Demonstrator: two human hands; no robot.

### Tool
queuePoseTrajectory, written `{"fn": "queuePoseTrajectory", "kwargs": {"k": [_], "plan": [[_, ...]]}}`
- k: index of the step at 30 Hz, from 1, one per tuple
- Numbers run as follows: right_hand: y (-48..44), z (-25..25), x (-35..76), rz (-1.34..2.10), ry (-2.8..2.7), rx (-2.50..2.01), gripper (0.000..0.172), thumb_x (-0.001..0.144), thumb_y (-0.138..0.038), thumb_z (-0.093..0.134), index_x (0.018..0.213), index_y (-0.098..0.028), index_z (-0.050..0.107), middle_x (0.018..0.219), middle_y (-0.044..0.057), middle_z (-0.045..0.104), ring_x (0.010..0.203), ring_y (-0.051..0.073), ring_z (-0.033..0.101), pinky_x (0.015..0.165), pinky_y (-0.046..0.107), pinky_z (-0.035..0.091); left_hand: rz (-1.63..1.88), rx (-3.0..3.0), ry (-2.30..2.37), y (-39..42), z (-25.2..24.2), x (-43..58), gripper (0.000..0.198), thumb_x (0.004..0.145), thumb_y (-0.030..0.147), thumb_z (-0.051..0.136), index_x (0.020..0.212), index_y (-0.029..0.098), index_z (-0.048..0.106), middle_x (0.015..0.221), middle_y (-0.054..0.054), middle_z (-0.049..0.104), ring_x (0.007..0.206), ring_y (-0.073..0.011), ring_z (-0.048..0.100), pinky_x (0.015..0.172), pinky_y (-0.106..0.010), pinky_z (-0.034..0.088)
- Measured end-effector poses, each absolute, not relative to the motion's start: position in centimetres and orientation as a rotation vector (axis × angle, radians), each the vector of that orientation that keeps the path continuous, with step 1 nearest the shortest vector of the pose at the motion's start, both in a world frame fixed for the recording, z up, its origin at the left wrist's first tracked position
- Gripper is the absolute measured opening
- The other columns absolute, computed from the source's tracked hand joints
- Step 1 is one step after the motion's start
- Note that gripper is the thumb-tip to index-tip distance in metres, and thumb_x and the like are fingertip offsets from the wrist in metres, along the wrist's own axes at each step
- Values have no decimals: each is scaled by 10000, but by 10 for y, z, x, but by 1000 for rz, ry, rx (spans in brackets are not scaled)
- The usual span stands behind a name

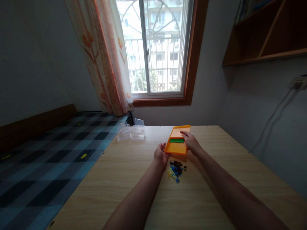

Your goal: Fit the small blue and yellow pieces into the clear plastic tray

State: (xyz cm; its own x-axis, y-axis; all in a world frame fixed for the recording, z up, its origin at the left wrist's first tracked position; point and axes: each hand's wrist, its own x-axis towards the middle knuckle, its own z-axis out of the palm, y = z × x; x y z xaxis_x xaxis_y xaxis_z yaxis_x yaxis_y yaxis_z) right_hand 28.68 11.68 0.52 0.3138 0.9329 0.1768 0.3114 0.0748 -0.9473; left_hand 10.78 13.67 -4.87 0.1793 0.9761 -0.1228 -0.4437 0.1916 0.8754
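An orange plastic case [176, 148] with its lid swung up is held over the wooden table. A green strip [177, 140] lies inside along the hinge side. My left hand [161, 154] grips the case at its near left corner, fingers partly beneath it. At the right edge is my right hand [190, 141], closed on the case with a finger reaching over the lid. Just below the case, on the table, sits a small pile of loose pieces [176, 170], dark brown, blue and pale yellow.
Clear plastic boxes [137, 131] stand at the table's far left corner. The wooden table [134, 172] meets a bed with a checked cover [55, 159] on the left. A wall shelf [266, 38] hangs at upper right; a curtain [103, 57] hangs beside the window.
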Motion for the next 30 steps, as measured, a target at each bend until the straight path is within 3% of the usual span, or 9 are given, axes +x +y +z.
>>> {"fn": "queuePoseTrajectory", "kwargs": {"k": [6, 17, 26, 30], "plan": [[126, 37, 255, 558, -1402, -1625, 419, 966, -215, 437, 1292, -141, 689, 1324, 131, 686, 1194, 233, 647, 1039, 326, 484, 1338, 557, 873, 144, -54, 122, 355, 1010, 387, 632, 1277, 155, 614, 1247, -102, 643, 1053, -227, 665, 894, -428, 595], [124, 65, 230, 378, -1609, -1752, 428, 1009, -187, 422, 1381, -158, 632, 1352, 119, 682, 1252, 209, 634, 1043, 265, 471, 1584, 945, 1115, 143, -56, 110, 322, 1017, 391, 618, 1249, 169, 636, 1273, -104, 641, 1102, -233, 650, 953, -450, 571], [116, 56, 224, 319, -1679, -1818, 438, 1007, -170, 409, 1390, -145, 618, 1322, 130, 699, 1216, 216, 660, 1011, 269, 491, 1404, 1396, 1208, 142, -51, 96, 351, 1015, 410, 620, 1265, 164, 629, 1270, -104, 645, 1095, -236, 657, 950, -458, 572], [108, 56, 222, 294, -1740, -1804, 444, 1000, -169, 427, 1409, -142, 597, 1315, 139, 701, 1226, 231, 655, 1022, 283, 485, 1249, 1660, 1193, 122, -46, 73, 460, 1009, 494, 571, 1327, 165, 618, 1357, -145, 637, 1228, -291, 622, 1067, -490, 501]]}}
